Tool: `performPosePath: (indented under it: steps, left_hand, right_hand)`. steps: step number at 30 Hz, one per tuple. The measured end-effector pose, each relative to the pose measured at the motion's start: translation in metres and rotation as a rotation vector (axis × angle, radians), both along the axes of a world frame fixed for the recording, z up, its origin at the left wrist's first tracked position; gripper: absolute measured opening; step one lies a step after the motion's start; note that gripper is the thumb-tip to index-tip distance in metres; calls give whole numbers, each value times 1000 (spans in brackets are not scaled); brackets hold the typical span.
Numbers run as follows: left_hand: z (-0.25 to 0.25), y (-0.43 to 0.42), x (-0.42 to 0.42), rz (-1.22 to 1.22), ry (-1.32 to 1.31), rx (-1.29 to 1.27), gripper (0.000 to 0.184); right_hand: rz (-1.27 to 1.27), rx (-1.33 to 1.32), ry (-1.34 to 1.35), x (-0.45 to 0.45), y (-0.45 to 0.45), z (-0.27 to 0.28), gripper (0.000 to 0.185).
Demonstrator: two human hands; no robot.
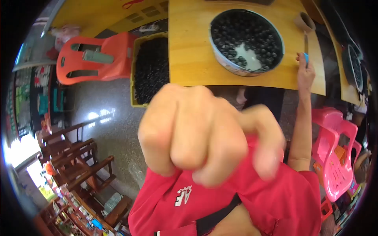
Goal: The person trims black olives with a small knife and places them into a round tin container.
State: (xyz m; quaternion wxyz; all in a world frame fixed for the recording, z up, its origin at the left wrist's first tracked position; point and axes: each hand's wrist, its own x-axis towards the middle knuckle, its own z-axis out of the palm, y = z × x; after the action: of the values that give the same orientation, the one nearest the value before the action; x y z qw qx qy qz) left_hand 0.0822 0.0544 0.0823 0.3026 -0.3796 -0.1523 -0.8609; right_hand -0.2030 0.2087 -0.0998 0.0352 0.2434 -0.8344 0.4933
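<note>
1. Nearest the camera, the left hand (193, 129) fills the middle of the view, slightly blurred, its back and knuckles showing. The fingers curl tightly inward and the thumb stands apart from them, to the right. The inside of this grip is hidden, so whether it holds anything cannot be told.
2. Behind it is the person's red shirt (283, 196), with white lettering on the chest.
3. The right arm stretches forward to the counter (189, 47), a yellow wooden one. The right hand (305, 76) has a narrow grip, wrapped around the blue handle of a slim knife (306, 58). The blade points away from the person, toward a small brown cup (305, 22).
4. Left of the knife and well apart from it, a large round basin (244, 72) stands on the counter. Dark round pieces (236, 29) fill much of it, leaving a pale patch of its bottom bare on the near side.
5. On the counter's left side, a yellow crate (133, 74) contains more dark pieces.
6. A pink plastic chair (334, 173) stands at right; a red-orange chair (118, 51) stands left of the crate.
</note>
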Motion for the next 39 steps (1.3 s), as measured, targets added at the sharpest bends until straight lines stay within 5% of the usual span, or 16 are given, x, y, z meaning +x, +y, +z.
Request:
performPosePath:
  steps: [2, 7, 39]
  left_hand:
    - [15, 6, 4, -241, 118, 46, 33]
    - [28, 15, 5, -346, 222, -126, 29]
    - [20, 15, 3, -84, 216, -369, 9]
  right_hand:
    - [18, 21, 16, -6, 2, -3, 34]
    - [26, -14, -9, -14, 4, -11, 34]
    - [50, 21, -32, -20, 8, -18, 36]
